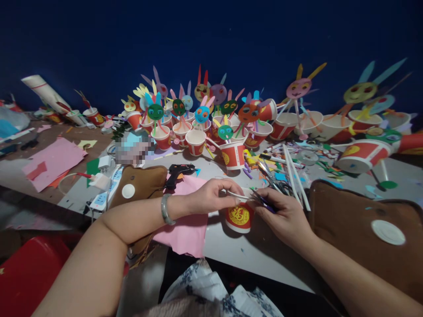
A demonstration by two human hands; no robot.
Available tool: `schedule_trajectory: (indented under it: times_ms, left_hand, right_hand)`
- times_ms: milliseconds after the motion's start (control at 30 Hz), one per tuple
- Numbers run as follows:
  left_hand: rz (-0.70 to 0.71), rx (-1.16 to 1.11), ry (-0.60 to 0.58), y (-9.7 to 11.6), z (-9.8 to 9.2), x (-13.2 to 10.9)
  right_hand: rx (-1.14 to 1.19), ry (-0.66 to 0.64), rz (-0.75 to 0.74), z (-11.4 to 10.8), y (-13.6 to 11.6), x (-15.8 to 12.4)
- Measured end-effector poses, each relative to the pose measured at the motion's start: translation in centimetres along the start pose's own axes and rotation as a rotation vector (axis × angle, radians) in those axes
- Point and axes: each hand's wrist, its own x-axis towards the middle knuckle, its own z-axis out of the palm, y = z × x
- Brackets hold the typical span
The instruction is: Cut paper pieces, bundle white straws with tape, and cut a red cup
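A red paper cup (239, 218) with a yellow round emblem is upright in front of me at the table's near side. My left hand (220, 194) is closed on its rim from the left, thumb and fingers pinched together. In my right hand (286, 215) is a pair of scissors (264, 202) with dark purplish handles, its blades at the cup's right rim. Whether the blades have cut into the rim cannot be made out. Under my left forearm lies a pink sheet (188, 233), and a black glue gun (180, 174) rests just beyond it.
Behind the cup stand many finished paper cups (233, 156) with paper rabbit-eared faces. Brown cushioned pads (350, 233) flank both sides. A power strip (107, 189) with plugs sits left. White sticks (295, 176), markers and paper scraps litter the right middle. A blue wall (211, 35) closes the back.
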Motion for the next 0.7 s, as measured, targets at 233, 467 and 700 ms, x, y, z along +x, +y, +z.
schedule_trajectory:
  times_ms: [233, 467, 700]
  left_hand:
    - [0.021, 0.031, 0.002, -0.03, 0.04, 0.01]
    - [0.053, 0.022, 0.002, -0.43, 0.05, -0.02]
    - [0.047, 0.024, 0.010, -0.37, 0.05, -0.03]
  right_hand:
    - [0.000, 0.003, -0.024, 0.15, 0.20, -0.12]
    - [-0.020, 0.022, -0.027, 0.22, 0.33, -0.11]
    - [0.000, -0.001, 0.007, 0.20, 0.18, -0.01]
